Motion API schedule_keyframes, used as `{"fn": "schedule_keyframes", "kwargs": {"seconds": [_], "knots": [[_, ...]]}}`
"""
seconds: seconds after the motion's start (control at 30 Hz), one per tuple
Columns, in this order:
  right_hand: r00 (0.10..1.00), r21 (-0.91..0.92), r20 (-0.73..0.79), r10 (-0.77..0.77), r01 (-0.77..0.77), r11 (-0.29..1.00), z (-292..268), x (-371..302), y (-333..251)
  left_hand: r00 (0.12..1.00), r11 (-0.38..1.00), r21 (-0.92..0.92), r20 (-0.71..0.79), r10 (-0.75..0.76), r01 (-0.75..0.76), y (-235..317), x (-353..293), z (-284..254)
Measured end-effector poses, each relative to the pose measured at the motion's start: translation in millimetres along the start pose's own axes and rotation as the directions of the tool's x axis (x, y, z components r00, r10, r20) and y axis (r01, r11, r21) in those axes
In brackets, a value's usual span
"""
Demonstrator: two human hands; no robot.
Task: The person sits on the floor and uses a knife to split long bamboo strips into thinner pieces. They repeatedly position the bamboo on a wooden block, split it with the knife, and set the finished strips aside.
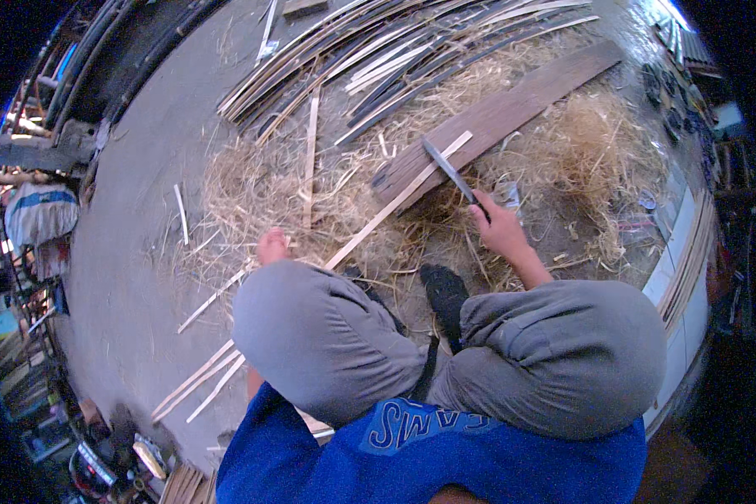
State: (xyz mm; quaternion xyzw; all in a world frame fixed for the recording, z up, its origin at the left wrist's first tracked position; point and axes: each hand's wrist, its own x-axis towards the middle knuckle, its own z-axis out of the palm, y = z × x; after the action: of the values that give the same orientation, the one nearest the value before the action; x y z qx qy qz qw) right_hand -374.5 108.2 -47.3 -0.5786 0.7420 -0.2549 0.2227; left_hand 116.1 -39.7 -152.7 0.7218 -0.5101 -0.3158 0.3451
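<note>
My right hand grips the dark handle of a knife. Its blade lies across a pale bamboo strip, near the strip's far end. That strip rests on a brown wooden plank and slants down toward my left knee. My left hand shows just beyond that knee, apart from the visible part of the strip. Its fingers look closed; the knee hides part of the hand, and what it holds cannot be made out.
Curly shavings cover the floor around the plank. A bundle of long dark and pale strips lies at the far side. More loose strips are at my left. A striped sack stands at the left edge; white tiles border the right.
</note>
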Motion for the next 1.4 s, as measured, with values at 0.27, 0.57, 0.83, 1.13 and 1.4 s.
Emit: {"fn": "schedule_keyframes", "kwargs": {"seconds": [0.27, 0.57, 0.83, 1.13, 1.4], "knots": [[0.998, 0.028, 0.01, 0.054, -0.055, 0.998, -0.1, -3.8, 6.4, 0.581, 0.434, 0.734, -0.067, 0.811, -0.522, 27.5, 7.8, -120.3], [0.999, 0.012, -0.044, -0.014, 0.015, 1.0, 6.4, -2.0, 8.5, 0.548, 0.971, 0.005, 0.825, -0.139, 0.239, 118.5, -91.6, 43.4], [1.0, 0.005, -0.002, 0.013, -0.013, 1.0, 1.9, -4.3, 8.2, 0.748, 0.758, -0.342, 0.604, -0.276, 0.556, 94.6, -58.4, 40.1], [0.997, -0.001, -0.043, -0.064, 0.064, 0.998, 11.7, -4.2, 24.3, 0.923, 0.988, 0.036, 0.362, 0.128, -0.151, 44.2, -74.5, -18.5], [0.997, 0.134, 0.03, -0.067, 0.062, 0.989, -67.8, 4.1, -17.5, 0.718, 0.967, 0.129, 0.692, 0.07, -0.219, 95.0, -106.2, 13.2]]}}
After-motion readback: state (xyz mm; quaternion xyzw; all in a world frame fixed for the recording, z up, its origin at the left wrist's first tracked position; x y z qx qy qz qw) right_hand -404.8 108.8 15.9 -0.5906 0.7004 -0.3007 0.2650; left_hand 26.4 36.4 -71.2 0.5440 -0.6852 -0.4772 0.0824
